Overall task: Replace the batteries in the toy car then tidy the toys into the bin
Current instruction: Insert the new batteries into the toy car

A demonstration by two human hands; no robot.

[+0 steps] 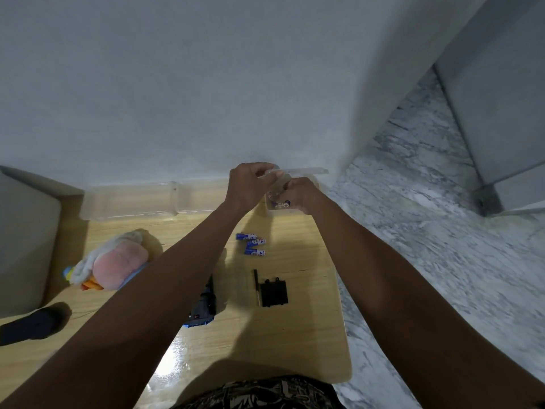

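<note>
While both hands work at the table's (309, 335) far edge, the left hand (247, 187) pinching a clear lid (303, 171) and the right hand (303, 194) gripping one small clear box (280, 206) of batteries, three loose batteries (253, 244) lie nearer, with one toy car (202, 308) under the left forearm.

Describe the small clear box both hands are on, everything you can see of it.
The small clear box is see-through plastic, standing at the table's far edge by the wall. Its lid is raised; the left hand pinches the lid's near end while the right hand holds the body. Blue and silver battery ends show inside; how many is unclear.
</note>
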